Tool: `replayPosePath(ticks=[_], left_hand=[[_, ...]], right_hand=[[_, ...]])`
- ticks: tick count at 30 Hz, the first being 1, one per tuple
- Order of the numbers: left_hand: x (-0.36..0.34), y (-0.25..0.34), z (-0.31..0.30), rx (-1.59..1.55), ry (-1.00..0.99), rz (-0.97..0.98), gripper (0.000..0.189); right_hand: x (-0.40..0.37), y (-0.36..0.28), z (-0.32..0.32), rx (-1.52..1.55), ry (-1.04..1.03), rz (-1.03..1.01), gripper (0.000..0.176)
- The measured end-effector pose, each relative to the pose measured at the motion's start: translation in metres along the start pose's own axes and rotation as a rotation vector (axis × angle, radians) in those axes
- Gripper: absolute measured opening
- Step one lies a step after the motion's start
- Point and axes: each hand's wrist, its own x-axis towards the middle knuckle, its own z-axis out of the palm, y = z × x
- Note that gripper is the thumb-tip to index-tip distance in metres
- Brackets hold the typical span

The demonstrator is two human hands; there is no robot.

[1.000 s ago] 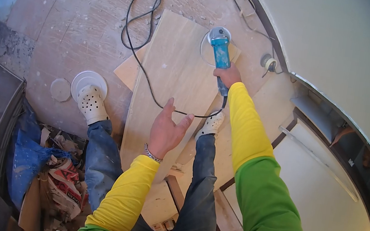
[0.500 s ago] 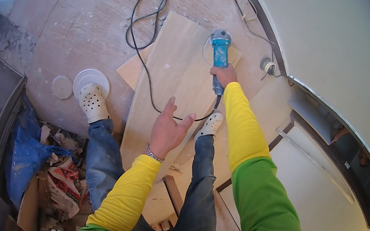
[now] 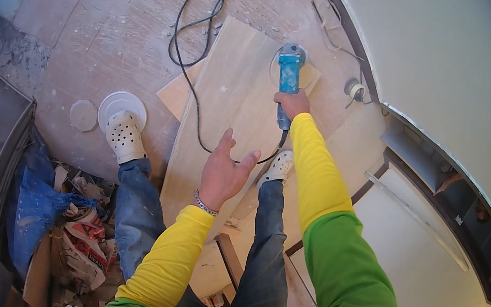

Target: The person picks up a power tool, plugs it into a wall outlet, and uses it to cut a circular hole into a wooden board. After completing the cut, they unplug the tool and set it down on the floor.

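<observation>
My right hand (image 3: pixel 293 103) is wrapped round the body of a blue angle grinder (image 3: pixel 290 72). The grinder's head and disc point away from me, over the far right part of a pale wooden board (image 3: pixel 230 82). From the grinder's rear end a black power cord (image 3: pixel 194 93) loops across the board and onto the floor beyond. Above the near half of the board, my left hand (image 3: pixel 225 176) is held with fingers apart and nothing in it. A chain bracelet (image 3: pixel 206 203) circles that wrist.
My feet in white clogs (image 3: pixel 125 136) stand either side of the board, the left on a round white lid (image 3: pixel 125 105). A blue plastic sheet (image 3: pixel 40 206) and torn paper sacks (image 3: pixel 85 247) lie at lower left. A roll of tape (image 3: pixel 355 90) sits near the right wall.
The grinder, with my right hand on it, has shifted slightly left and towards me. My left hand stays in nearly the same place.
</observation>
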Motion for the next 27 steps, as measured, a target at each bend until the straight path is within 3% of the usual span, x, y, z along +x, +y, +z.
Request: replayPosePath(ticks=[23,27], left_hand=[[-0.004,0.009,-0.004,-0.036,0.014,0.007,0.091],[0.000,0.001,0.004,-0.018,0.045,0.066,0.091]], right_hand=[[-0.019,-0.029,0.014,0.045,0.020,0.129,0.073],[-0.029,-0.009,0.014,0.047,0.068,0.040,0.062]])
